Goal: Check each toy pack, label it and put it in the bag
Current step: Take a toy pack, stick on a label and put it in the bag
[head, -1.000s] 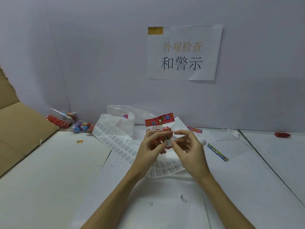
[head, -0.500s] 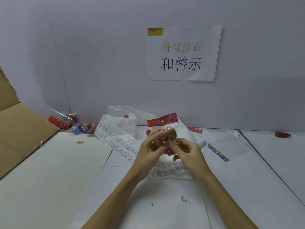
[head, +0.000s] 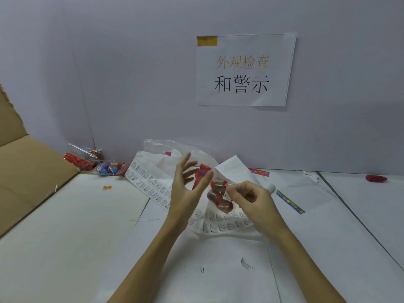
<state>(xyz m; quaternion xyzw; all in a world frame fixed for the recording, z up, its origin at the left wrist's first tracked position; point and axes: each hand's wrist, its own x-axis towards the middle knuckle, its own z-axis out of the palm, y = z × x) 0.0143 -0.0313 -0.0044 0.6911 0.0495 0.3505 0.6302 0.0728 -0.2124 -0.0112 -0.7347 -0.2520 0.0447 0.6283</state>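
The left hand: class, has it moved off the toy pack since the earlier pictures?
Yes. The left hand has let go and opened, drawing leftward toward the label sheet; only the right hand pinches the toy pack.

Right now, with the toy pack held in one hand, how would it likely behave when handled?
The toy pack is probably floppy: its clear film sags below the right hand, whose grip pinches one edge. It is likely light, since that pinch carries it. The round red toys inside may shift; the crinkly film could be slippery.
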